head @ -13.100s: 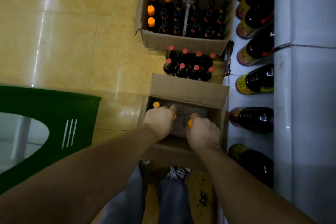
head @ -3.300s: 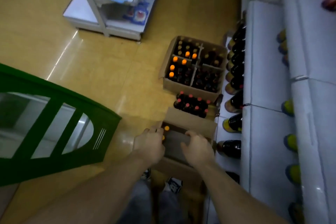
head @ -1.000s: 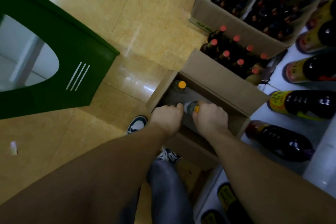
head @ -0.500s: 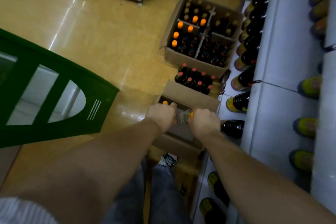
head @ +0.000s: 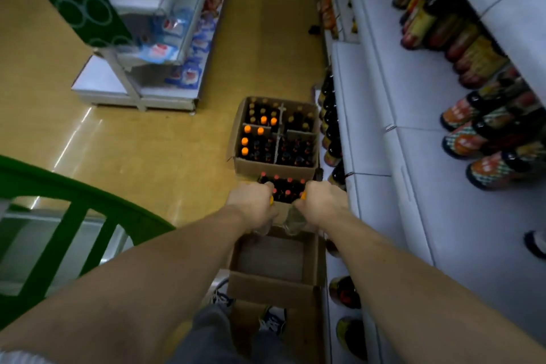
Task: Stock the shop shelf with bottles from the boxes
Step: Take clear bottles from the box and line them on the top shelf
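While raised above the open box [head: 274, 257], both hands fisted, left hand [head: 252, 205] gripping one clear bottle [head: 263, 227], right hand [head: 320, 201] another [head: 292, 220]

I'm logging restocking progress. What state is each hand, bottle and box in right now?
Left hand: closed on a clear orange-capped bottle, lifted out.
Right hand: closed on a second clear orange-capped bottle, lifted out.
Near brown cardboard box: open, no bottles visible inside.
Far divided cardboard box: open, full of upright bottles.
Red-capped dark bottles: standing grouped between the boxes.
White shop shelf: partly stocked.
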Tool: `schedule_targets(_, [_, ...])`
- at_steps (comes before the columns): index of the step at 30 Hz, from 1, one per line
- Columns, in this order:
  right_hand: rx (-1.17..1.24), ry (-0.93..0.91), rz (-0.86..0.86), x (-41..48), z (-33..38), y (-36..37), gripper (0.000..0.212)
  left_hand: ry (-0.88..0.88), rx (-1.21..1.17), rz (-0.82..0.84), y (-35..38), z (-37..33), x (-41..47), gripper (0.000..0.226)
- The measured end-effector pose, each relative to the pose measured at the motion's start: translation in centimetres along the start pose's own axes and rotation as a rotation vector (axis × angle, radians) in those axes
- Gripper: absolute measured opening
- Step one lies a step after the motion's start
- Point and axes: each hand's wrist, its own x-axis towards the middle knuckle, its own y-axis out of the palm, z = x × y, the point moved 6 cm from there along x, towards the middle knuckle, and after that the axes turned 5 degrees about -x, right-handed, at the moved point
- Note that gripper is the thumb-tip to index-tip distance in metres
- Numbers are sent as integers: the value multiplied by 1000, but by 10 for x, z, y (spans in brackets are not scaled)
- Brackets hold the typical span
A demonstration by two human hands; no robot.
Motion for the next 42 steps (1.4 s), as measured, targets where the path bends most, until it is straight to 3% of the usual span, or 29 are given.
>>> schedule_targets(5, [47,79,-42,-16,0,-35,30,80,12,-59,-31,-3,-2,44])
schedule_targets(23, [178,391,-291,-72,-20,-158,34,370,-103,-152,-157,-30,-7,24])
schedule_targets(42, [152,511,-601,-163,-32,-317,31,611,-153,-401,-310,-108,-38,37])
